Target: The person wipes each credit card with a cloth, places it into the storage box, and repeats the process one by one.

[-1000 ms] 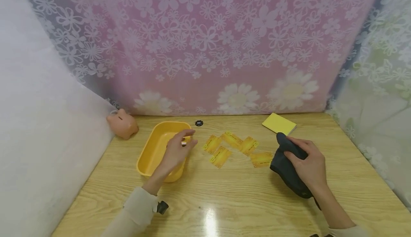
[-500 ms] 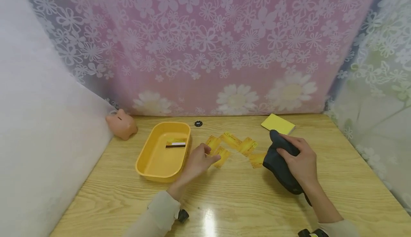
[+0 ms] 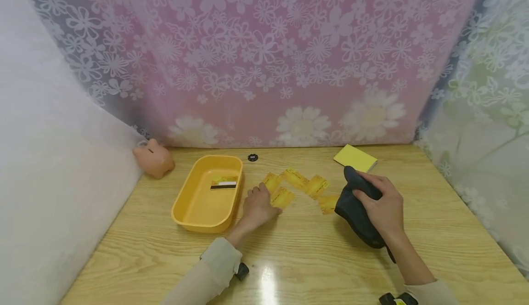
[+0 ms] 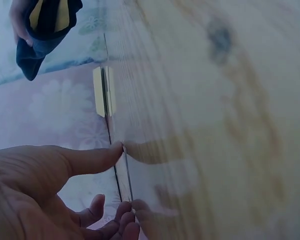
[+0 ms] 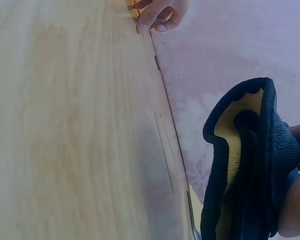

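Note:
Several yellow printed cards lie flat on the wooden table. My left hand (image 3: 259,205) rests low over the left end of the nearest card (image 3: 283,198). In the left wrist view its thumb and fingertips (image 4: 126,206) hold opposite edges of that thin card (image 4: 127,175). Off to the right, my right hand (image 3: 384,206) grips a dark blue pouch (image 3: 358,213) raised above the table. The right wrist view shows the pouch's mouth gaping, with a yellow lining (image 5: 230,125). Its lower end partly covers the rightmost card (image 3: 327,204).
Left of my left hand stands a yellow plastic tub (image 3: 182,204) with one striped card (image 3: 223,183) inside. A pink piggy bank (image 3: 154,159), a black poker chip (image 3: 253,157) and a yellow notebook (image 3: 355,157) line the back. A flowered cloth (image 3: 264,89) hangs behind.
My left hand has left the tub, where the striped card now lies, and come rightward down onto the nearest loose card. The right hand and pouch have shifted slightly left.

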Motion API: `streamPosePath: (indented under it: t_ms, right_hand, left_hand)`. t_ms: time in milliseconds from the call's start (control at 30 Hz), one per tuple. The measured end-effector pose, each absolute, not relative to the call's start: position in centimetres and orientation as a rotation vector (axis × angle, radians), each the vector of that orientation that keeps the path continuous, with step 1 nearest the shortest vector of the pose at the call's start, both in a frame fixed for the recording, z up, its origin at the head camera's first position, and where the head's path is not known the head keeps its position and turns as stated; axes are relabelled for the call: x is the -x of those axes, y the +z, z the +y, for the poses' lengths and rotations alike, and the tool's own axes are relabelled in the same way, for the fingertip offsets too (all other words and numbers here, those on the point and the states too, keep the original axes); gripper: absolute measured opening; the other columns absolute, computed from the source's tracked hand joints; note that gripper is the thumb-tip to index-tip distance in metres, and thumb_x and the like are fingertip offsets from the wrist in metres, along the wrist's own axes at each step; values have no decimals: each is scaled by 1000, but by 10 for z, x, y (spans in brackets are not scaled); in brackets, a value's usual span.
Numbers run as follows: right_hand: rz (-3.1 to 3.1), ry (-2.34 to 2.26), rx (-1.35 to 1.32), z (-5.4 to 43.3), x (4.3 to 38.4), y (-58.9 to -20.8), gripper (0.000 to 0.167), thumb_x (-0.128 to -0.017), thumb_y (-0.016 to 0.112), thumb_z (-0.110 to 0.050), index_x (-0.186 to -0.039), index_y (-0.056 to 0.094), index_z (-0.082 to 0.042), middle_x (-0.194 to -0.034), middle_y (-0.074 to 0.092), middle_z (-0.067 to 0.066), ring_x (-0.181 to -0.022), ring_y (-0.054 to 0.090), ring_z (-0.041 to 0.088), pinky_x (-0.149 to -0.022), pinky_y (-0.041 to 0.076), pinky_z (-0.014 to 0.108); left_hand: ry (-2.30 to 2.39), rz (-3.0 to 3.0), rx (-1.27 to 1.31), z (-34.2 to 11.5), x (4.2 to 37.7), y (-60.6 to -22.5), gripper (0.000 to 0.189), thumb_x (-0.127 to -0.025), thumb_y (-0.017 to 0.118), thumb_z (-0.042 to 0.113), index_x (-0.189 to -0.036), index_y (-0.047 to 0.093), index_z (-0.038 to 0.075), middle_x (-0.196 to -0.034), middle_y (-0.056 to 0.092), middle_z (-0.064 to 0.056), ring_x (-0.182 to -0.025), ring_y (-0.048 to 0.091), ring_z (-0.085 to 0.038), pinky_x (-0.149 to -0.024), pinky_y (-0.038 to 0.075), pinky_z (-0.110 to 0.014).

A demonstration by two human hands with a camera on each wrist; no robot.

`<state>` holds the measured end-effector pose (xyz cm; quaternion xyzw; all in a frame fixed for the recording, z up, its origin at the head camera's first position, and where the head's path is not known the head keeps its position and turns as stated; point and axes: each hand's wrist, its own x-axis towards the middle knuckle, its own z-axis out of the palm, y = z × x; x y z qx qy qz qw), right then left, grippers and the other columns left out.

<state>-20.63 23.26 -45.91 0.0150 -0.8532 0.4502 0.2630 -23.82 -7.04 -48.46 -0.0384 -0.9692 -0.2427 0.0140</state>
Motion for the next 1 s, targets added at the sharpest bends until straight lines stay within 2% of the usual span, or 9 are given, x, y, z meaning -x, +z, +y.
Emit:
streamPosePath:
  t_ms: [200, 433, 533, 700, 867, 1000]
  right_hand:
    - [-2294, 1209, -61, 232, 207, -459, 47, -89, 82, -9, -134, 74, -22, -122, 67, 3, -108, 52, -7, -87, 42, 6]
    - [-2315, 1195, -47, 232, 207, -461, 47, -89, 83, -10, -134, 73, -22, -122, 67, 3, -110, 54, 2, -87, 42, 8]
    - [-2324, 1197, -43, 231, 205, -462, 47, -90, 82, -11, -134, 73, -22, -123, 67, 3, -110, 55, 2, -86, 42, 8]
    - [-2320, 1200, -43, 231, 204, -462, 47, -90, 82, -10, -134, 73, -21, -123, 67, 4, -109, 53, -1, -86, 42, 8]
    - [-2322, 1194, -50, 231, 204, -462, 47, -90, 82, -10, -134, 73, -22, -123, 67, 3, -111, 56, 4, -87, 42, 8]
    - [-2322, 1195, -57, 231, 203, -463, 47, -90, 83, -10, -134, 73, -22, -122, 67, 3, -111, 57, 7, -87, 41, 7]
  left_hand:
    - [-925, -2980, 204, -72, 233, -480, 45, -79, 89, 5, -106, 53, -1, -94, 53, -17, -93, 48, -34, -77, 45, -42]
    - [-947, -2991, 260, -73, 232, -480, 44, -76, 85, -5, -104, 52, 3, -90, 52, -14, -86, 44, -30, -74, 38, -37]
    - [-966, -3008, 258, -75, 233, -482, 46, -76, 85, -5, -108, 52, 2, -91, 51, -13, -86, 43, -29, -75, 37, -37]
    - [-976, -3046, 240, -78, 234, -485, 53, -75, 88, 0, -118, 57, -2, -100, 55, -16, -92, 45, -30, -83, 42, -42]
    - [-969, -3062, 265, -79, 233, -484, 45, -77, 91, 6, -114, 65, -2, -106, 59, -18, -97, 47, -32, -91, 44, -48]
    - [-964, -3069, 264, -81, 231, -484, 44, -79, 92, 15, -112, 64, 4, -104, 56, -12, -95, 47, -28, -87, 44, -44]
